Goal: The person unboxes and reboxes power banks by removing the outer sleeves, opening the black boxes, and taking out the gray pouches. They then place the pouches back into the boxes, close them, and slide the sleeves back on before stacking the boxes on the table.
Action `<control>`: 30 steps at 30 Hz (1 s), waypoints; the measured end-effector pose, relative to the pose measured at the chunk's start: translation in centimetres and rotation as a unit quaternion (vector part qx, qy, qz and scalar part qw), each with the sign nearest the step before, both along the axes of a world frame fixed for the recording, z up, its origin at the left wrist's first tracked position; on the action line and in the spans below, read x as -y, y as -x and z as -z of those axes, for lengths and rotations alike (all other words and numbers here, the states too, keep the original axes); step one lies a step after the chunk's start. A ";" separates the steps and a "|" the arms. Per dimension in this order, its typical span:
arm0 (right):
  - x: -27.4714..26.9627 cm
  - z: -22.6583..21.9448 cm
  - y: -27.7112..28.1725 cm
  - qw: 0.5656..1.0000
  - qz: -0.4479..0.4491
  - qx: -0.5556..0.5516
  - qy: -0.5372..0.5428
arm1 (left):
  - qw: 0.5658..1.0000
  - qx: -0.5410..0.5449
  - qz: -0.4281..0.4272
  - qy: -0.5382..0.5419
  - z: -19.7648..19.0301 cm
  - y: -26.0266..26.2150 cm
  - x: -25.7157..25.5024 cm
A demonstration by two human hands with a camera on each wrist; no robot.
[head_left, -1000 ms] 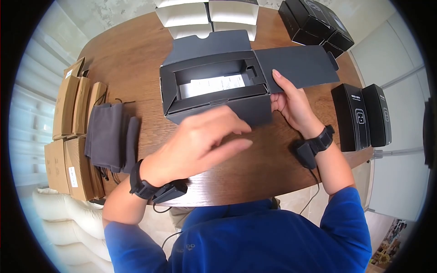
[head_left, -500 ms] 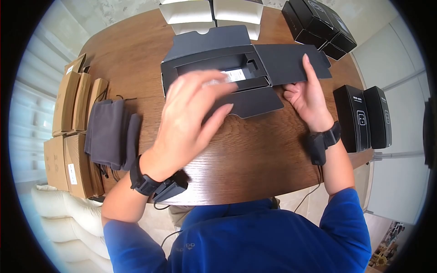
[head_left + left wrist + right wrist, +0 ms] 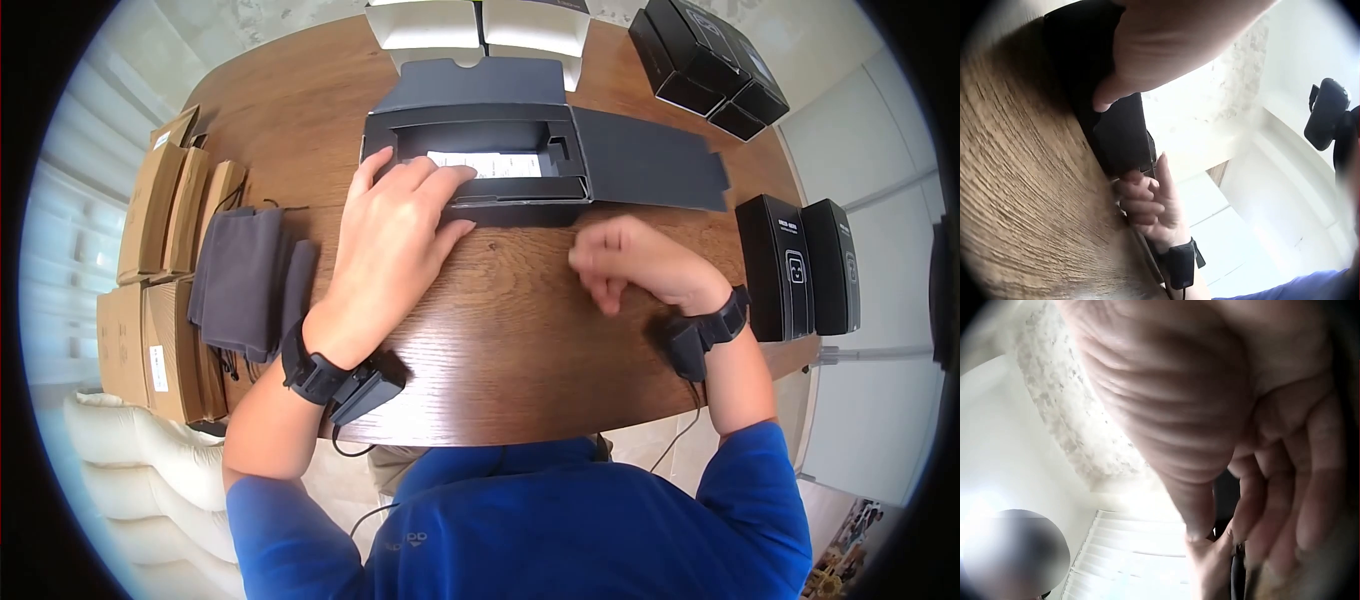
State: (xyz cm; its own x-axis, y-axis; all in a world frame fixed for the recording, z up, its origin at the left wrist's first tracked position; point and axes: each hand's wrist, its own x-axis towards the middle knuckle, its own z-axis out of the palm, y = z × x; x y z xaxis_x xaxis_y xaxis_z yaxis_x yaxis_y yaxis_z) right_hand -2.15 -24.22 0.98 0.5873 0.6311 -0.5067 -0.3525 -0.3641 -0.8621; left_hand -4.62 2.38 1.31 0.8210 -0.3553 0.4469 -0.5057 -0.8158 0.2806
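Observation:
A black cardboard box (image 3: pixel 510 213) lies on the table with its lid flaps folded out. White printed paper (image 3: pixel 505 166) shows inside its recessed insert. Reaching over the front left of the box, my left hand (image 3: pixel 395 215) has its fingers across the front rim and its thumb on the front side, gripping the wall. In the left wrist view the thumb lies against the dark box side (image 3: pixel 1122 134). My right hand (image 3: pixel 645 262), blurred, is just before the box's front right corner, fingers loosely curled around nothing. A side flap (image 3: pixel 650 160) extends to the right.
Brown cardboard boxes (image 3: pixel 150 225) and folded dark grey cloth pouches (image 3: pixel 240 285) are on the left. White open boxes (image 3: pixel 425 33) stand at the back. More black boxes (image 3: pixel 700 60) lie back right, and two upright black boxes (image 3: pixel 775 265) stand at the right.
My right hand has let go of the side flap and come down toward me. My left hand has moved from above the box onto its front rim. The front flap has swung down.

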 end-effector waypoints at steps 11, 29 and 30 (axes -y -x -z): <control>0.8 -1.4 -0.1 0.949 0.178 0.139 -0.220 | 0.999 0.016 0.029 0.014 -0.2 0.1 0.3; -2.0 -1.9 1.9 0.964 -0.254 0.073 0.020 | 0.970 0.131 0.102 0.176 0.1 -0.4 0.0; -2.0 -1.8 1.8 0.963 -0.256 0.081 0.018 | 0.967 0.151 0.097 0.182 -0.4 -0.4 -0.1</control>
State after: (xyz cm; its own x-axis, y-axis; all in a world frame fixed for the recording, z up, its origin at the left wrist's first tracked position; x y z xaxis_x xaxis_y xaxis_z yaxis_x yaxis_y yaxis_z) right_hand -4.00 -22.23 2.75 0.2769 0.8431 -0.4610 0.0187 -0.4843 -0.8747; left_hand -4.20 2.43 1.75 0.5666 -0.2632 0.7808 -0.7434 -0.5721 0.3465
